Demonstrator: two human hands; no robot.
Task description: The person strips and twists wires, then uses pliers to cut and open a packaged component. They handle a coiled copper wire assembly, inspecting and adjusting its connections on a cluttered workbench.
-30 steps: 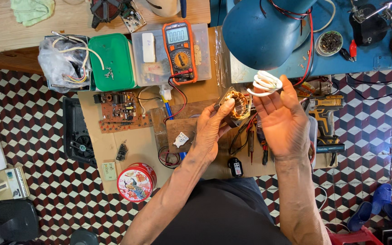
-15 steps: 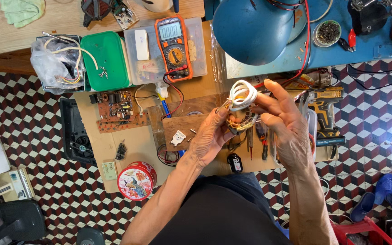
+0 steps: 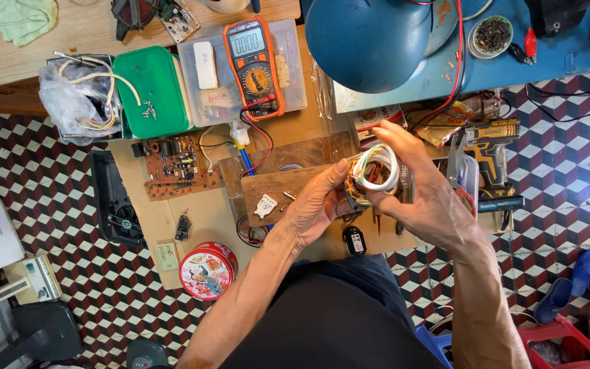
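**Both hands working the white wire loop on the motor part**

Left hand (image 3: 319, 205) is cupping the small motor part (image 3: 367, 188) from the side, thumb stretched up along its edge, fingers curled narrow around it. Right hand (image 3: 425, 198) is closing over it from the other side, fingertips (image 3: 385, 130) pinching the top of the white wire loop (image 3: 377, 167), which is sitting between the two thumbs, just above the left palm. Red and green leads are showing inside the loop (can't tell where they terminate, too small).

How I'd judge doing this well:
- Left hand should be doing the holding only, steady grip on the body, not on the leads.
- Right fingertips should be guiding the loop, not yanking; thin leads inside look easy to kink or tear off.
- Keeping the part over the wooden board (image 3: 288, 188) just below the fingers, so anything dropped is landing there and not on the tiled floor.

Around the fingers: orange multimeter (image 3: 254, 65) well above the left hand, blue lamp (image 3: 370, 41) just above the right fingertips, yellow drill (image 3: 489, 160) beside the right hand, circuit board (image 3: 175, 167) and red round tin (image 3: 207, 270) off to the left-hand side.
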